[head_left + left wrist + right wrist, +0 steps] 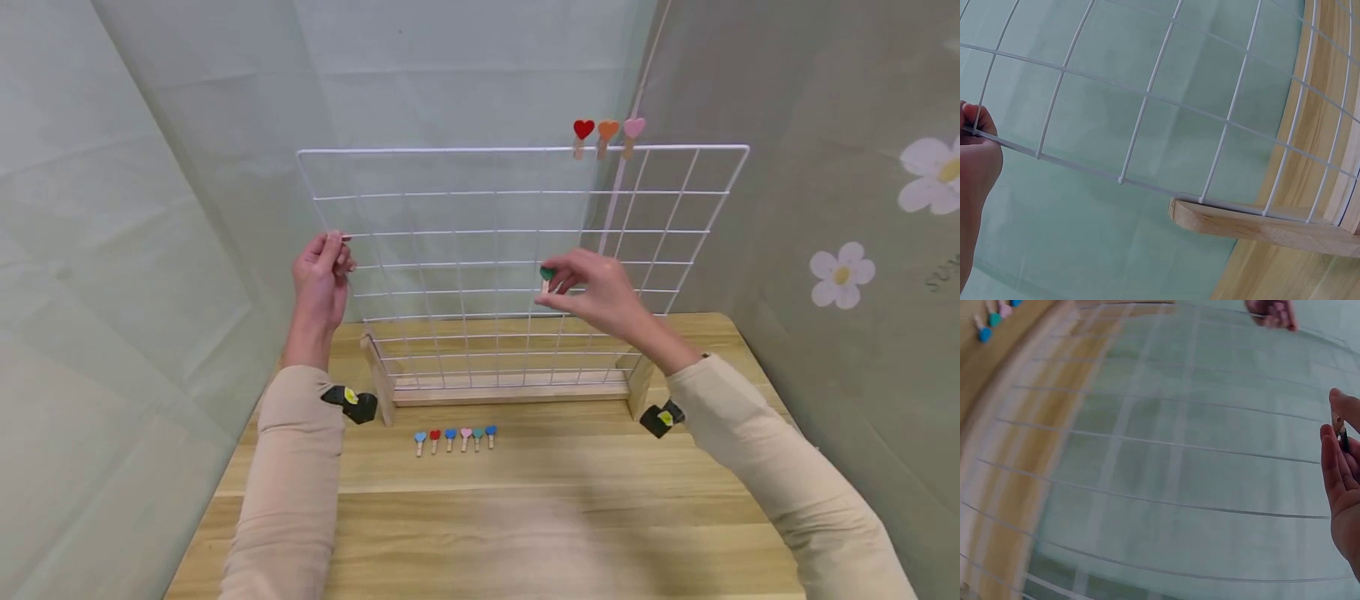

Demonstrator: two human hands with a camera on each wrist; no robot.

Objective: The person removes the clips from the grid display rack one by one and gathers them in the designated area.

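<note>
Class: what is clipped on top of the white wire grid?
Three heart pegs, red, orange and pink, sit on the white wire grid top edge. Their jaws' grip is too small to see.

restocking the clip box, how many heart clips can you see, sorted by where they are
clipped on the grid's top wire: 3
pinched in the right hand: 1
lying on the table: 6
total: 10
</note>
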